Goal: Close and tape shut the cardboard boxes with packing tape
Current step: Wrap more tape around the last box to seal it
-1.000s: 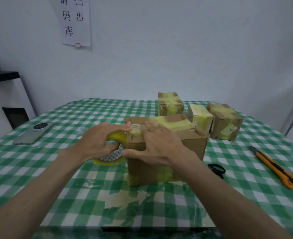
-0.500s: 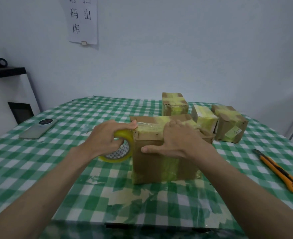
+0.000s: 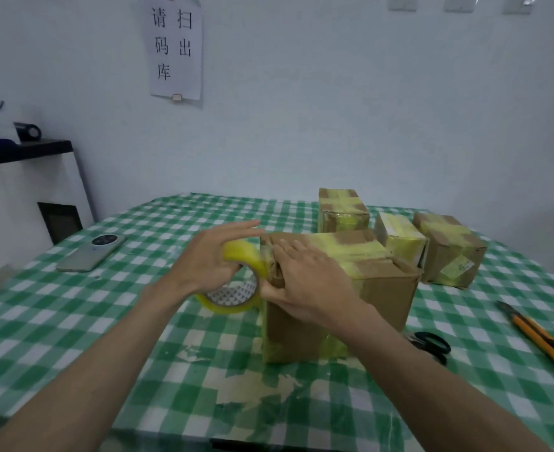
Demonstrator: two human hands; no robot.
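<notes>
The cardboard box (image 3: 341,288) stands at the centre of the frame on the green-checked worktop (image 3: 73,321), flaps closed, with yellowish tape along its top. The right hand (image 3: 305,282) lies over the box's upper left edge, fingers (image 3: 288,252) extended and pressing the tape end down. The left hand (image 3: 210,262) holds the tape roll (image 3: 236,282) just left of the box; its thumb side grasps the roll while the upper fingers are extended.

Risks:
- If the right hand eases its pressure while the roll is pulled, the tape end may peel off the cardboard.
- A skewed pull may wrinkle the strip or let it stick to itself.
- The box may slide toward the scissors (image 3: 429,345) lying just beside its lower right corner.

Compared with the earlier frame, the left fingers have uncurled from the roll, the roll sits tilted lower against the box's side, and the right hand has shifted closer to the left edge.
</notes>
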